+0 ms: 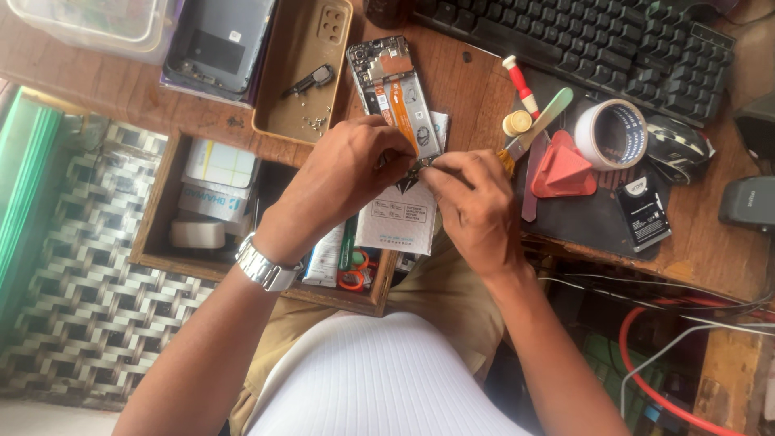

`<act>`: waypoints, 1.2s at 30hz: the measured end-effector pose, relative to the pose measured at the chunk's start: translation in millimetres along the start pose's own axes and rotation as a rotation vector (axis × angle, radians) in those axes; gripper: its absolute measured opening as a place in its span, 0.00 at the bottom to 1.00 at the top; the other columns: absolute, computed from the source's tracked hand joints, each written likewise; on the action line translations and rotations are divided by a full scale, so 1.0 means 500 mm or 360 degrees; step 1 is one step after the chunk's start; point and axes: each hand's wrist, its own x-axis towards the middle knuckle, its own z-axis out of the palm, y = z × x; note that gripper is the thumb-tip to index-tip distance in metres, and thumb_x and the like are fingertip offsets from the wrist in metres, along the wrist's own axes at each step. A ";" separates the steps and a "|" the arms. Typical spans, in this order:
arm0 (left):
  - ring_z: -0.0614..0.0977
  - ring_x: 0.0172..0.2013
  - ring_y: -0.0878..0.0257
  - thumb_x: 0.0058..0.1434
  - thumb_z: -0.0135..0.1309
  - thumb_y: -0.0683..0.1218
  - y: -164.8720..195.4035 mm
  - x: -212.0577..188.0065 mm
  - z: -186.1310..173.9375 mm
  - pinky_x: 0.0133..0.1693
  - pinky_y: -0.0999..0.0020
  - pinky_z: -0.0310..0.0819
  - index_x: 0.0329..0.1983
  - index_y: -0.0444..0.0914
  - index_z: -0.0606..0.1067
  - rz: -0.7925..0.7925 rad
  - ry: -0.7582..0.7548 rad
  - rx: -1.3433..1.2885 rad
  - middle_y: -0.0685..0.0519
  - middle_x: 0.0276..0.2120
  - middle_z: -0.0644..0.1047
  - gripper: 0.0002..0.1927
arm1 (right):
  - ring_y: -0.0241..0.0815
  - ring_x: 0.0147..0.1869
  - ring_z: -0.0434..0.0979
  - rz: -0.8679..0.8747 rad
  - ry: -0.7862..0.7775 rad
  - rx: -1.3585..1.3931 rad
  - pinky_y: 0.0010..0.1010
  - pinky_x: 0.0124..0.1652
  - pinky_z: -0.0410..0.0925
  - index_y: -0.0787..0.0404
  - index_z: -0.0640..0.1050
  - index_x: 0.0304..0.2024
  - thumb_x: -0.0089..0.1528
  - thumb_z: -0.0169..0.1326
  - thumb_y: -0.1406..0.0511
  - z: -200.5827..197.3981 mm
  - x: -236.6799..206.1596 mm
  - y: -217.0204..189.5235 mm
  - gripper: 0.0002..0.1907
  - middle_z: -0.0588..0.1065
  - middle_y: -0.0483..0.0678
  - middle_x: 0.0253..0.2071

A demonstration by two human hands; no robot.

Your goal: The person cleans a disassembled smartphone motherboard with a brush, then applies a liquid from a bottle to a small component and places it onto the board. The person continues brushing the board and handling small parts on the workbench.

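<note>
Opened phone (395, 93) lies back-up on the table (476, 89), at 12 o'clock from both hands, its lower end over a white packet (400, 218). Orange flex cable runs down its middle.

Left hand (343, 173), steel watch on the wrist, covers the phone's lower left edge; fingers curled and pinched at that end. Right hand (476, 206) meets it from 3 o'clock, fingertips clenched on something small at the phone's bottom edge; what it is I cannot tell.

Judgement: fine work at the bottom connector. Best done with the left hand pinning the frame flat, the right moving in small strokes, clear of the flex.

Containers: tan phone case (303, 77) at 11 o'clock serves as a tray, holding a small dark part and loose screws. Open drawer (161, 202) at 8 o'clock holds white boxes, a tube and orange-handled scissors (353, 274). Clear tub (89, 24) at far 10 o'clock, contents unclear.
</note>
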 end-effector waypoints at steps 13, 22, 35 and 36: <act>0.82 0.32 0.54 0.60 0.59 0.40 -0.004 -0.007 -0.002 0.38 0.60 0.76 0.38 0.33 0.79 0.0062 -0.0017 -0.0066 0.47 0.33 0.79 0.05 | 0.44 0.56 0.73 -0.0176 -0.0127 -0.0505 0.36 0.54 0.66 0.58 0.84 0.52 0.62 0.56 0.73 -0.018 -0.027 -0.017 0.17 0.80 0.40 0.55; 0.82 0.29 0.54 0.61 0.61 0.40 0.001 -0.001 0.008 0.34 0.61 0.76 0.35 0.32 0.80 0.0042 0.0163 -0.0028 0.45 0.29 0.80 0.05 | 0.44 0.51 0.73 -0.0070 -0.0097 -0.0421 0.34 0.53 0.66 0.62 0.81 0.57 0.60 0.55 0.76 -0.002 -0.044 -0.029 0.22 0.79 0.44 0.58; 0.85 0.26 0.62 0.56 0.62 0.38 0.009 0.011 0.011 0.32 0.71 0.80 0.33 0.32 0.81 -0.0155 0.0148 -0.0180 0.48 0.26 0.82 0.04 | 0.43 0.48 0.73 -0.0025 -0.0075 -0.0319 0.34 0.51 0.68 0.61 0.81 0.58 0.57 0.56 0.78 0.005 -0.047 -0.026 0.25 0.78 0.45 0.58; 0.85 0.26 0.63 0.56 0.61 0.38 0.010 0.011 0.009 0.33 0.72 0.80 0.33 0.32 0.82 -0.0167 0.0131 -0.0196 0.48 0.26 0.82 0.04 | 0.43 0.48 0.73 -0.0024 -0.0076 -0.0317 0.34 0.51 0.68 0.62 0.81 0.58 0.57 0.56 0.78 0.005 -0.048 -0.027 0.25 0.78 0.45 0.58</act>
